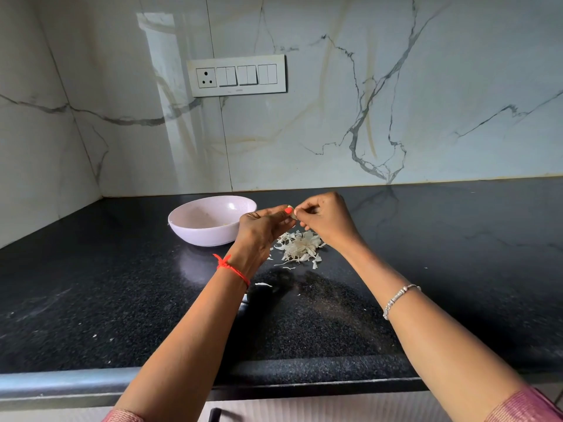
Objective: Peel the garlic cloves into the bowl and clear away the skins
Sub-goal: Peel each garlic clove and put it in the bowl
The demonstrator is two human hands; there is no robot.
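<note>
Pinching garlic clove [291,212] between both hands

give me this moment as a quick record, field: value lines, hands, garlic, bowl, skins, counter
left hand: left hand pinching the garlic clove, raised above the counter
right hand: right hand picking at the same clove with its fingertips
bowl: pale bowl on the counter, left of the hands; contents hard to make out
skins: pile of skins on the counter below the hands, outside the bowl; a few loose bits nearby
counter: black speckled counter
task state: peeling under way, skins not yet cleared
</note>
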